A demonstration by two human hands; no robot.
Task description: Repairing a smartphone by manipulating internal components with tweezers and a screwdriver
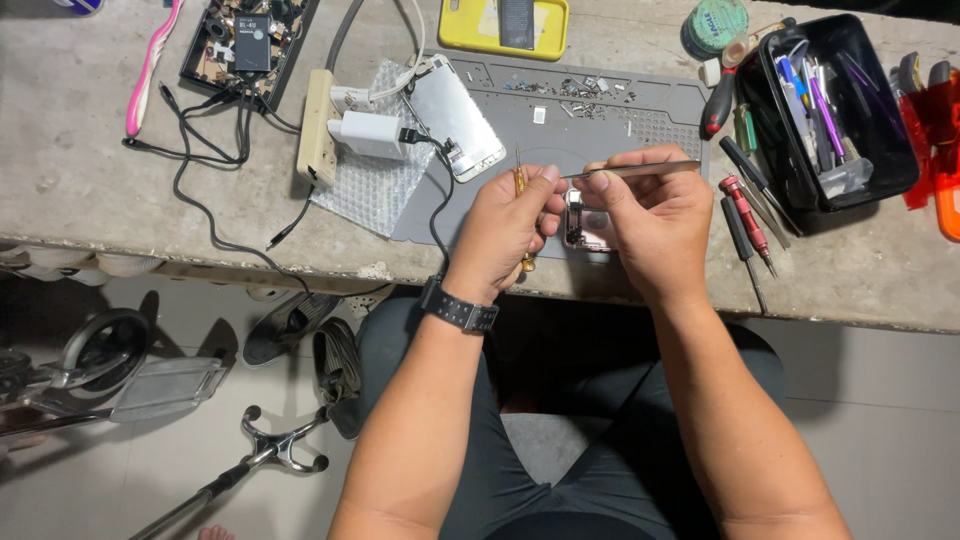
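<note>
My left hand (508, 222) grips a small yellow-handled screwdriver (519, 181), held upright by its shaft. My right hand (652, 218) pinches metal tweezers (640, 169) that lie level and point left toward my left thumb. Between the two hands lies an opened pink phone body (576, 222) on the grey work mat (560, 125), mostly covered by my fingers. A detached phone screen (455, 115) rests face down on the mat's left part. A black watch is on my left wrist.
A black tool tray (838, 110), loose screwdrivers (745, 215), a power strip with white charger (345, 130), bubble wrap (375, 185), a yellow case (503, 25) and small screws (575, 90) crowd the concrete bench (80, 150). Sandals and a metal crutch lie on the floor.
</note>
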